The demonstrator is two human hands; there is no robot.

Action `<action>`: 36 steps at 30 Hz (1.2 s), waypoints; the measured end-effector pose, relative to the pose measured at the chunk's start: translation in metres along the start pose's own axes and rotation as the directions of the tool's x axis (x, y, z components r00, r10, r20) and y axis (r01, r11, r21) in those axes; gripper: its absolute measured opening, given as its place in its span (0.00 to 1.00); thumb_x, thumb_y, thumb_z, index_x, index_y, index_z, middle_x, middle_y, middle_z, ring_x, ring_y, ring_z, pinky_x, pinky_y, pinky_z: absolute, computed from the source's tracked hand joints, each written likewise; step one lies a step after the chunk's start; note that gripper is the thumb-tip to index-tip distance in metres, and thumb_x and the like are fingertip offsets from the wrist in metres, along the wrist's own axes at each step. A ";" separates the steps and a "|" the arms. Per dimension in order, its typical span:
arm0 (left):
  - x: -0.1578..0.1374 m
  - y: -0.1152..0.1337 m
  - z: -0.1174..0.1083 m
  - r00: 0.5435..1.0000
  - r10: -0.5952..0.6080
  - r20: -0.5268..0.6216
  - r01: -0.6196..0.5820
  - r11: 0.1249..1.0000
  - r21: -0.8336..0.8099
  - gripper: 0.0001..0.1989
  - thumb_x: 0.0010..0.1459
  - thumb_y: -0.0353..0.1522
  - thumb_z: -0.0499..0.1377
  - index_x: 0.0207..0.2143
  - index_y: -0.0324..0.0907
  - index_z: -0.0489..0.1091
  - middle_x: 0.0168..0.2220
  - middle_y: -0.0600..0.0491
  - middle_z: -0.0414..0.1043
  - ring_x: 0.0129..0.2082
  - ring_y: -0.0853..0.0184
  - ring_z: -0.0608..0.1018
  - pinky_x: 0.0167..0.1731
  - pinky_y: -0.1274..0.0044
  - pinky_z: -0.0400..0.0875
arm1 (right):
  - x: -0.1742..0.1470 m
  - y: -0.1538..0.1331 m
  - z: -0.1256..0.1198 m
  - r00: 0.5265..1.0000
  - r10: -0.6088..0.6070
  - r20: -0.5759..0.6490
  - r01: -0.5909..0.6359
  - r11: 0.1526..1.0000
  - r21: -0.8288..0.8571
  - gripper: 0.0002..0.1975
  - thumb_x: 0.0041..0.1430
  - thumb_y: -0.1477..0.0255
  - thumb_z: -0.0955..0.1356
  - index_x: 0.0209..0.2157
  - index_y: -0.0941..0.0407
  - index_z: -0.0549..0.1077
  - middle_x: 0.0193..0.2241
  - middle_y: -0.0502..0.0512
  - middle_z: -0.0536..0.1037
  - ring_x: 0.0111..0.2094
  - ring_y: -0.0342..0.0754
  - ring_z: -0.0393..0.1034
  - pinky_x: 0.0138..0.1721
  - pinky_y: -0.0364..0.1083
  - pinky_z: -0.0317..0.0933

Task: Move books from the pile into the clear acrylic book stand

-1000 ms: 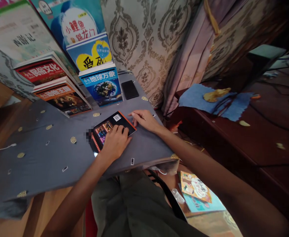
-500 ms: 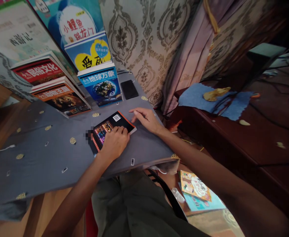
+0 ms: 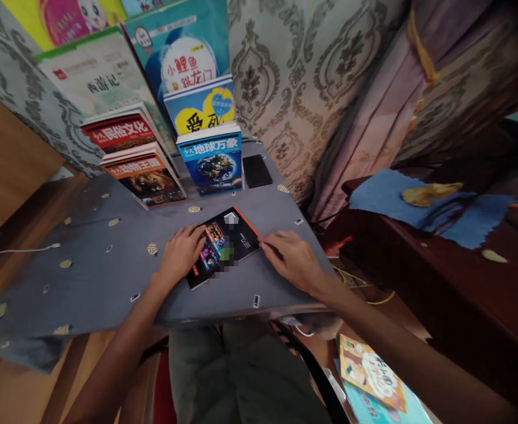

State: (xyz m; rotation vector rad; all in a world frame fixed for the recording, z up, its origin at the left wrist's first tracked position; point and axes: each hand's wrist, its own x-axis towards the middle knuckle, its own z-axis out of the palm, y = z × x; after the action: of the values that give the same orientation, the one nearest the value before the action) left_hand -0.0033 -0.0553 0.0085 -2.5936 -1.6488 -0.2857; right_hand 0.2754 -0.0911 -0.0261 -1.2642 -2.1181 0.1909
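A dark book (image 3: 241, 239) with an orange edge and small colour pictures lies flat on the grey cloth, its back cover up. My left hand (image 3: 182, 252) rests at its left side, fingers stretched out, fingertips on the cover. At the book's right corner my right hand (image 3: 292, 257) has thumb and fingers closed together on the edge. Beyond the book stand a blue book with a globe (image 3: 214, 168) and an orange-titled book with a lion (image 3: 150, 182). Part of the dark book's cover is blurred out.
More upright books, including a red-titled one (image 3: 121, 134), stand behind. A black flat phone-like object (image 3: 257, 171) lies beside them on the cloth-covered table (image 3: 108, 247). A white cable (image 3: 24, 251) lies left. Right is a brown surface with a blue cloth (image 3: 382, 197); picture books (image 3: 369, 371) lie below.
My left hand has shifted from the middle of the cover to its left side. My right hand has come down from above the right edge to the corner. The view has turned left.
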 end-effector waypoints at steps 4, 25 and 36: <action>-0.014 -0.017 -0.007 0.996 -0.094 0.010 0.094 0.990 -0.103 0.15 0.67 0.32 0.53 0.52 0.42 0.73 0.49 0.44 0.77 0.48 0.55 0.78 0.48 0.65 0.73 | -0.013 -0.012 0.000 0.999 -0.004 0.049 0.009 0.993 -0.114 0.16 0.69 0.72 0.59 0.49 0.57 0.76 0.46 0.62 0.82 0.48 0.56 0.75 0.49 0.56 0.66; -0.035 0.007 0.018 0.992 -0.064 -0.112 0.038 0.974 -0.225 0.17 0.66 0.33 0.52 0.55 0.39 0.69 0.59 0.41 0.69 0.59 0.54 0.72 0.57 0.59 0.69 | 0.039 0.004 0.032 0.984 0.000 0.177 0.001 1.000 -0.010 0.19 0.69 0.69 0.61 0.56 0.58 0.72 0.58 0.64 0.75 0.60 0.58 0.66 0.58 0.60 0.61; -0.094 -0.014 -0.018 0.917 0.324 0.234 -0.282 0.939 -0.199 0.36 0.60 0.21 0.47 0.70 0.44 0.47 0.72 0.44 0.49 0.72 0.59 0.54 0.67 0.59 0.57 | -0.019 -0.003 -0.007 0.867 -0.224 0.445 0.270 0.962 -0.040 0.35 0.66 0.50 0.62 0.68 0.53 0.57 0.67 0.61 0.63 0.69 0.59 0.53 0.67 0.67 0.46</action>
State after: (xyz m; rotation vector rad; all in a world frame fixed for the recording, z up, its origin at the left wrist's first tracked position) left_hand -0.0570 -0.1361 0.0080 -3.0740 -1.2966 -0.0591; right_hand 0.2837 -0.1097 -0.0286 -1.0595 -2.6861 0.2789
